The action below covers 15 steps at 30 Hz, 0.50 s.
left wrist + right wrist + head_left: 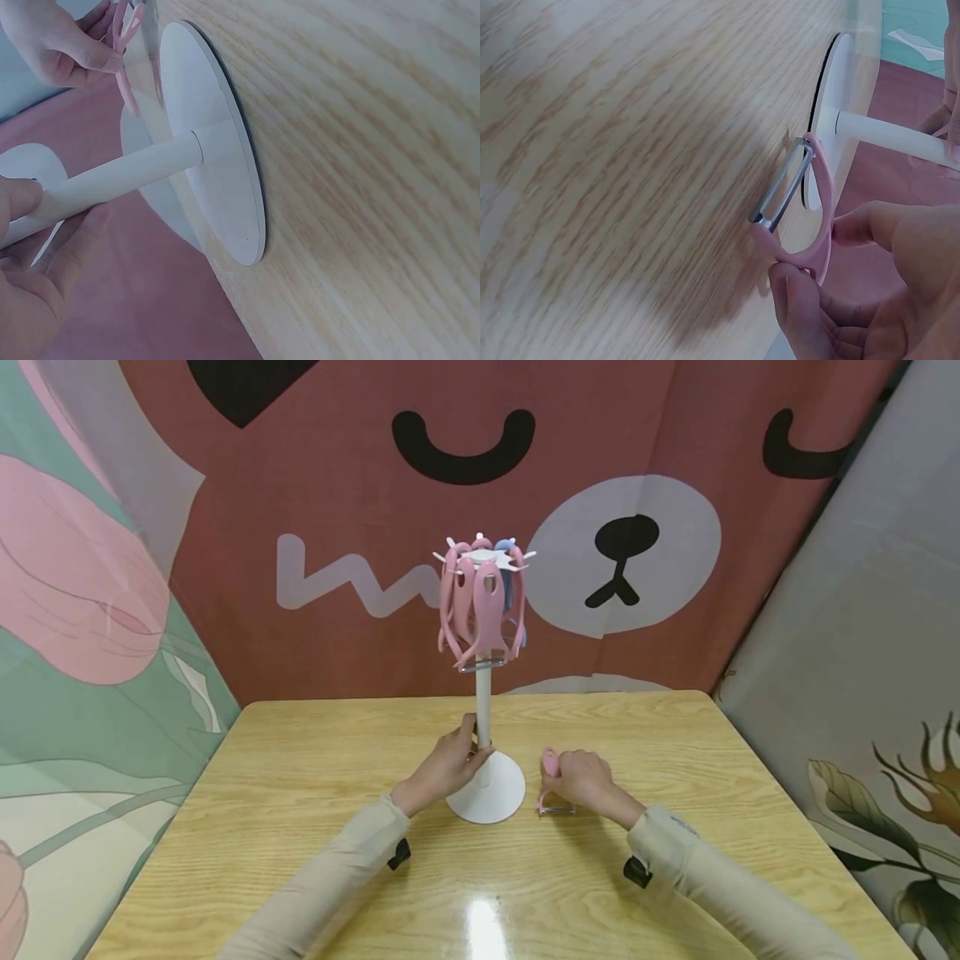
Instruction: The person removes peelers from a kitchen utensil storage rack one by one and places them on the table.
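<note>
A white stand (486, 802) with a round base rises from the table, several pink peelers (489, 602) and a blue piece hanging from the hooks at its top. My left hand (447, 760) grips the stand's pole (135, 176) low down, thumb and fingers around it. To the right of the base, my right hand (587, 777) pinches a pink peeler (821, 217) between thumb and fingers. Its metal blade (781, 184) faces the table in the right wrist view, and its handle end points away from me in the head view.
The wooden table (315, 827) ends at a back edge in front of a cloth (337, 643) printed with a bear's face. Printed cloths also hang at the left and right sides. Dark straps show at both wrists.
</note>
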{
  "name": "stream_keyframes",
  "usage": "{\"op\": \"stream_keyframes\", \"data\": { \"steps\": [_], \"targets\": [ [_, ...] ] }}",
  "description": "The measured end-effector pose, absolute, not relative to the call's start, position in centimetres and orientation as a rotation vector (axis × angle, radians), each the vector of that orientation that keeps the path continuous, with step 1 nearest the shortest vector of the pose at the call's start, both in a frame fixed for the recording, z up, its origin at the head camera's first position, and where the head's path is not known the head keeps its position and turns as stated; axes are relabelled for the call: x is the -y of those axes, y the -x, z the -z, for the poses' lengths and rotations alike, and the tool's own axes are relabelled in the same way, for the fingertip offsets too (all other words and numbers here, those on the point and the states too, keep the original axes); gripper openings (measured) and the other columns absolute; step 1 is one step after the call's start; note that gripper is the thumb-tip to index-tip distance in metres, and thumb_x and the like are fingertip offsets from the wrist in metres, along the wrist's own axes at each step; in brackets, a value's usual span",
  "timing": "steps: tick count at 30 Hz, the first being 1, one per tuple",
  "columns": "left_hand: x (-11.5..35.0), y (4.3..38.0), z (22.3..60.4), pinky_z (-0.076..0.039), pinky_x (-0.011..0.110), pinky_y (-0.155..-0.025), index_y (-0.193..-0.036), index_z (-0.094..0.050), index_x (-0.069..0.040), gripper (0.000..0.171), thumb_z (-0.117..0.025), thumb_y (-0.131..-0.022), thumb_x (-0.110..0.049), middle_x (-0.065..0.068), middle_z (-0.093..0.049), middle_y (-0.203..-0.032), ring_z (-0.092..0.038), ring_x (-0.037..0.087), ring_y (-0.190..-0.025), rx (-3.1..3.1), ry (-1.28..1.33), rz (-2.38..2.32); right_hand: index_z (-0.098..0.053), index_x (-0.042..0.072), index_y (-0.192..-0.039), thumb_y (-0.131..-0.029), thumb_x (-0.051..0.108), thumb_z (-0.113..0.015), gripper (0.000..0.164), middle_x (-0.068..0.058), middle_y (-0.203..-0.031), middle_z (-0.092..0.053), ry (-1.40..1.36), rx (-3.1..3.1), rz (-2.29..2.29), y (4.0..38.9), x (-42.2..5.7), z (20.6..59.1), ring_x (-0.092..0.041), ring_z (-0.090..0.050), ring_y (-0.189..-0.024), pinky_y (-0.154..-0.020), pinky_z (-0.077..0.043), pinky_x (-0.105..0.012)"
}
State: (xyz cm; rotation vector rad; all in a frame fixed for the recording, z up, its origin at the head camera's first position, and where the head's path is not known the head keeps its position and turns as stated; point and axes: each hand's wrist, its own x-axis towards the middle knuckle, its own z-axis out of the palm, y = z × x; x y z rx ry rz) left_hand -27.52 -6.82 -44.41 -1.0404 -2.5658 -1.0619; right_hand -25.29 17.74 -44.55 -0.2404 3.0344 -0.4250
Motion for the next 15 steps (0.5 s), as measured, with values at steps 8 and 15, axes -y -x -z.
{"op": "stream_keyframes", "data": {
  "steps": [8, 15],
  "targets": [
    [6.80, 27.51, 44.35, -0.056, 0.024, -0.066, -0.126, -0.038, 0.004, 0.037, -0.059, -0.101, -0.012, 0.012, -0.060, -0.101, -0.069, 0.020, -0.085, 2.571, 1.030, 1.055, -0.049, 0.015, -0.057, -0.081, 0.027, -0.069, 0.033, 0.002, -0.053, -0.046, 0.202, -3.004, 0.409, 25.68, -18.01, 45.05, -0.015, -0.041, -0.050, -0.045, -0.031, -0.027],
    [6.74, 27.56, 44.37, -0.057, 0.025, -0.066, -0.127, -0.037, 0.004, 0.037, -0.058, -0.101, -0.012, 0.013, -0.060, -0.101, -0.069, 0.020, -0.085, 2.581, 1.026, 1.047, -0.049, 0.016, -0.057, -0.082, 0.028, -0.070, 0.035, 0.002, -0.054, -0.045, 0.211, -2.994, 0.394, 25.71, -18.11, 45.44, -0.015, -0.041, -0.051, -0.045, -0.030, -0.027]
  ]
}}
